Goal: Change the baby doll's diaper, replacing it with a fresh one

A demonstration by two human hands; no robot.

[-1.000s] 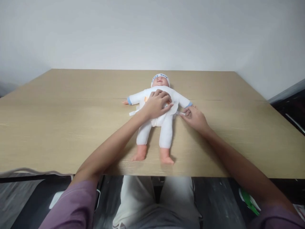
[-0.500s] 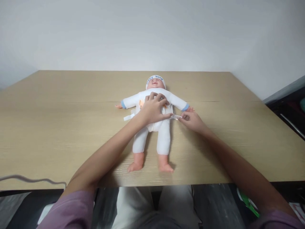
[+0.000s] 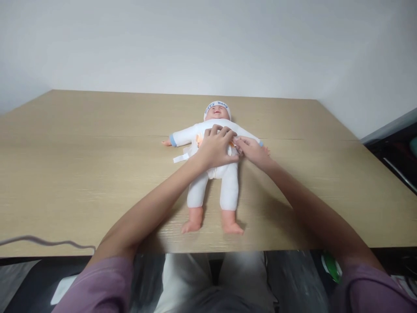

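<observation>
A baby doll [image 3: 230, 191] in white clothes with blue cuffs lies on its back, feet towards me. Around its hips is a white diaper [image 3: 213, 173]. My left hand [image 3: 215, 148] lies with fingers spread over the front of the diaper, pressing on the doll's belly. Thumb and fingers of my right hand [image 3: 253, 152] are pinched together at the diaper's right side, against the waist. They close on the diaper's right fastening tab, mostly hidden by the fingers. On the left, the other fastening tab [image 3: 181, 158] sticks out loose above the table.
The doll rests on a wide wooden table [image 3: 97, 174] with a pale wall [image 3: 195, 43] behind. A grey cable [image 3: 48, 241] runs along the front left edge. Dark shelving [image 3: 397, 148] stands at the right. A green object [image 3: 331, 267] is below the table edge.
My right hand has moved left and inward, bringing the stretched tab to the front of the diaper. My left hand stays spread on the doll. The view has shifted slightly.
</observation>
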